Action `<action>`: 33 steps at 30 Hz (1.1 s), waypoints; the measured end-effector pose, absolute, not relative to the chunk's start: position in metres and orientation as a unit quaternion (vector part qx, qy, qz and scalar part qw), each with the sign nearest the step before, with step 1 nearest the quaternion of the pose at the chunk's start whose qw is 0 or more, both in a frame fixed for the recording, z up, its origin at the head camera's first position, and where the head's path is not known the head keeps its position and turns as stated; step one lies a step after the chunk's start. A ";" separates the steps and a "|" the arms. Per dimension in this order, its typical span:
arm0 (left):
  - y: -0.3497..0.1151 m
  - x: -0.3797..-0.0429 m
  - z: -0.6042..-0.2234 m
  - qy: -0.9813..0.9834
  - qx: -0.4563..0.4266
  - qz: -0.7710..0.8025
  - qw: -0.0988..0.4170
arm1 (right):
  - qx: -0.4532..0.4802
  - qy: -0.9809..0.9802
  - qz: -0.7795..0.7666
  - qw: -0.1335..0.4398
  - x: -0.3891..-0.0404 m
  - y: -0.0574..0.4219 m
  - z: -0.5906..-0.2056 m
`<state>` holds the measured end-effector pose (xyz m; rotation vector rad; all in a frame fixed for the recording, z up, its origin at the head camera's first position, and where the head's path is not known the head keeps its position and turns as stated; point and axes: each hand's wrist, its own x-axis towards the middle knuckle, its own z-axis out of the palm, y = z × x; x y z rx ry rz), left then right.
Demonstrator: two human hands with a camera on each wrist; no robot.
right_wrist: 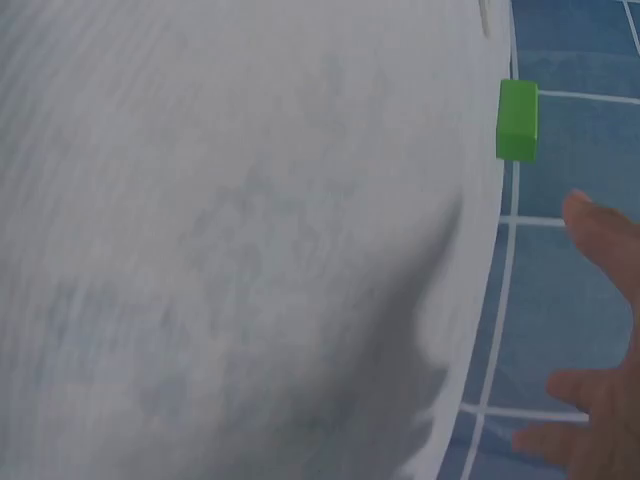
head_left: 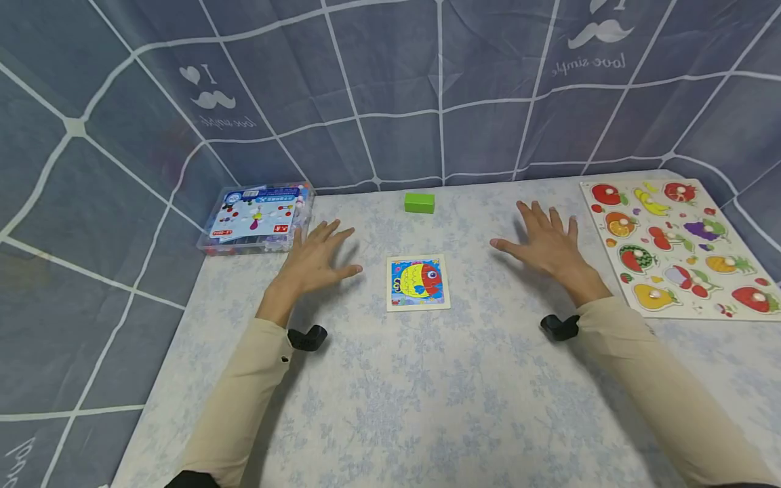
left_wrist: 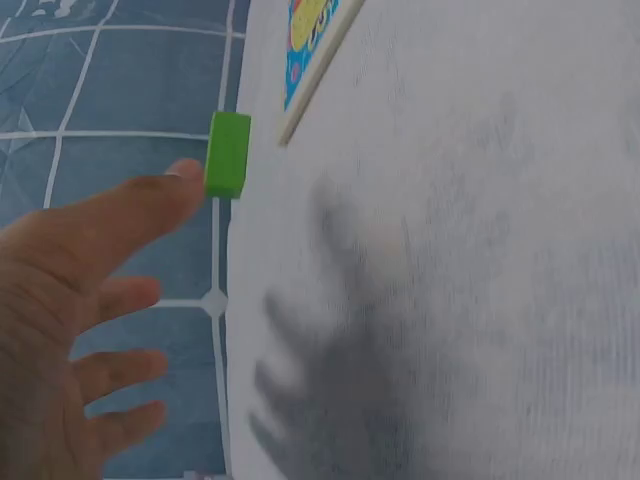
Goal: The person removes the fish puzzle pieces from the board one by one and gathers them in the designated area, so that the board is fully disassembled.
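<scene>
Both hands hover over the table with fingers spread and nothing in them. In the head view my left hand (head_left: 314,261) is left of a small square fish jigsaw puzzle (head_left: 417,283), its fingers near a clear plastic box. My right hand (head_left: 546,247) is on the puzzle's other side, between it and a fruit peg board. The puzzle lies flat, showing a yellow and red fish on blue in a pale frame. Behind it sits a green block (head_left: 419,202). The left wrist view shows the thumb overlapping this block (left_wrist: 228,155); the right wrist view has the block (right_wrist: 517,120) beyond the thumb.
At the back left stands the clear plastic box (head_left: 256,220) with a printed molecule card on top. The fruit peg board (head_left: 683,247) lies at the right. A grey-blue curtain with white lines (head_left: 396,81) rises behind the patterned tablecloth (head_left: 421,393).
</scene>
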<state>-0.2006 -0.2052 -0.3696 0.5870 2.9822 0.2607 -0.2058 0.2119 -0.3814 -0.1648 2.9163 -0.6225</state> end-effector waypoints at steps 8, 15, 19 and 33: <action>-0.189 -0.195 -0.379 0.937 0.263 0.205 0.105 | -0.136 0.961 -0.239 0.036 -0.209 0.196 -0.384; -0.176 -0.193 -0.387 0.911 0.289 0.258 0.143 | -0.166 0.947 -0.271 0.045 -0.210 0.173 -0.384; -0.171 -0.192 -0.391 0.905 0.297 0.265 0.150 | -0.175 0.938 -0.294 0.065 -0.211 0.156 -0.383; -0.162 -0.189 -0.394 0.898 0.318 0.253 0.166 | -0.270 0.897 -0.324 0.135 -0.209 0.080 -0.382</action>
